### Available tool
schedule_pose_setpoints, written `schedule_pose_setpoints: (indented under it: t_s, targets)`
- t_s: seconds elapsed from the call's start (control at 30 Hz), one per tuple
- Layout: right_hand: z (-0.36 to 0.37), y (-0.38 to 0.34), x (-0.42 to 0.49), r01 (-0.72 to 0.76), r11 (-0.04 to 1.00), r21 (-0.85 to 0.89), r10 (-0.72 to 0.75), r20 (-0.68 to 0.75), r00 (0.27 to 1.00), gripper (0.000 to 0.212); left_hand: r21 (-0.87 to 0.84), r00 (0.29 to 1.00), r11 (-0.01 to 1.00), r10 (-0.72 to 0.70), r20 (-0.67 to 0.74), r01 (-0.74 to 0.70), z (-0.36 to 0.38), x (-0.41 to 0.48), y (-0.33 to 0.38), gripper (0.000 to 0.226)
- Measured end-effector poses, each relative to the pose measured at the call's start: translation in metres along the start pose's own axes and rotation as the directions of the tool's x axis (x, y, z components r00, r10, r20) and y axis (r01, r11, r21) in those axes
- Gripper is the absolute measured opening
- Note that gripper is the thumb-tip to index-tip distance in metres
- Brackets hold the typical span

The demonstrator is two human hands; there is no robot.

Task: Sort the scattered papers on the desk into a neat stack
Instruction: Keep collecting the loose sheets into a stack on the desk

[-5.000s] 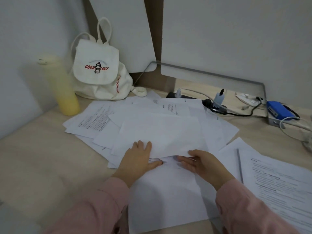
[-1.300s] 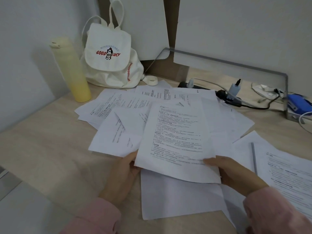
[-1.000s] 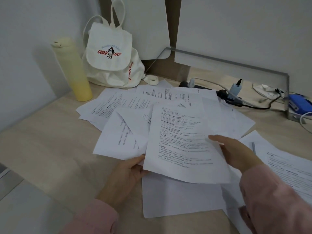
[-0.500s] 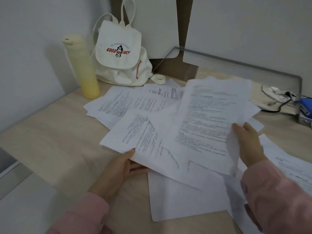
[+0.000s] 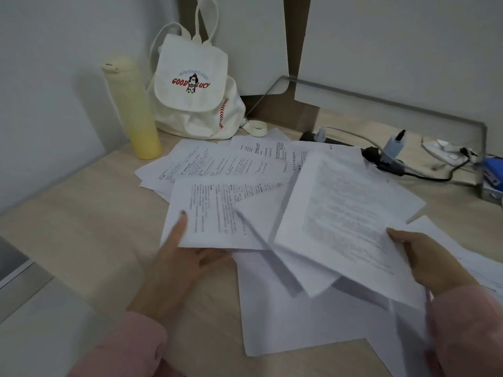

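Dim, flat indoor light with cool grey cast. Soft shadow of bottle [image 5: 130, 110] on left wall [image 5: 40, 91]; dark streaks of shadow under lifted papers [image 5: 223, 164]. Heavy motion blur on sheet [image 5: 348, 213] in right hand [image 5: 432, 265], smeared unreadable print; slight blur on left hand [image 5: 187, 265] at papers' edge. Sharp, legible logo [image 5: 190, 81] on bag [image 5: 196, 118]. Wide-angle bend toward edges: curved desk [image 5: 68, 227] rim, bowed rail [image 5: 408, 112]. Soft, out-of-focus sleeves [image 5: 130, 346] at bottom.

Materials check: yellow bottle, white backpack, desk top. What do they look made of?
Yellow bottle: matte, no glare, cream-to-yellow fade; coated metal or plastic, cannot tell which. White backpack: soft canvas-like cloth; it sags and creases, red stitching on the side. Desk top: matte pale wood grain; likely laminate, though solid wood is possible.
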State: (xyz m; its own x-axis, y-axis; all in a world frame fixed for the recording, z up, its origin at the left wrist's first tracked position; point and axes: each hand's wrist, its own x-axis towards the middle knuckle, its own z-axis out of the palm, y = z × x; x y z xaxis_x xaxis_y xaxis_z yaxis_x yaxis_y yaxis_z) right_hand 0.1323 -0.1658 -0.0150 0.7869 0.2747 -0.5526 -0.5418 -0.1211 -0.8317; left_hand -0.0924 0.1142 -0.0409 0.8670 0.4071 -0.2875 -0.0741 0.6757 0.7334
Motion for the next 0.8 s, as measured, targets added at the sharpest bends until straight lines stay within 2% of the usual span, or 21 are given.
schedule_pose_setpoints:
  t_s: [0.03,0.13,0.23,0.3,0.4,0.6,0.7,0.8]
  targets:
    - [0.001,0.001,0.0,-0.013,1.0,-0.013,0.013,0.022,1.0,0.021,0.002,0.999,1.0,0.023,-0.043,-0.023,-0.003,0.001,0.007,0.071]
    - [0.011,0.006,-0.002,-0.038,0.998,-0.043,0.041,0.068,0.997,0.018,0.139,0.97,0.99,0.058,-0.238,-0.025,-0.01,0.009,0.019,0.036]
    - [0.024,0.013,-0.001,-0.056,0.998,-0.039,0.059,0.069,0.996,0.031,0.196,0.932,0.981,0.061,-0.357,0.011,-0.011,0.014,0.018,0.023]
    - [0.033,0.018,-0.005,-0.066,0.997,0.029,0.063,0.087,0.994,0.033,0.21,0.945,0.977,0.029,-0.326,0.042,-0.01,0.012,0.014,0.02]
    - [0.046,0.031,-0.016,-0.071,0.995,0.068,0.061,0.141,0.988,0.023,0.238,0.969,0.963,-0.066,-0.237,0.123,-0.005,0.003,0.002,0.017]
    - [0.069,0.048,-0.035,-0.123,0.987,0.1,0.082,0.337,0.938,0.023,0.235,0.972,0.944,-0.232,-0.028,0.232,0.007,-0.012,-0.021,0.028]
    - [0.076,0.048,-0.032,-0.121,0.982,0.142,0.07,0.319,0.945,0.031,0.324,0.953,0.912,-0.292,0.079,0.252,0.016,-0.018,-0.027,0.033]
    - [0.081,0.048,-0.029,-0.113,0.982,0.15,0.056,0.344,0.937,0.033,0.426,0.943,0.87,-0.319,0.1,0.249,0.02,-0.022,-0.028,0.034]
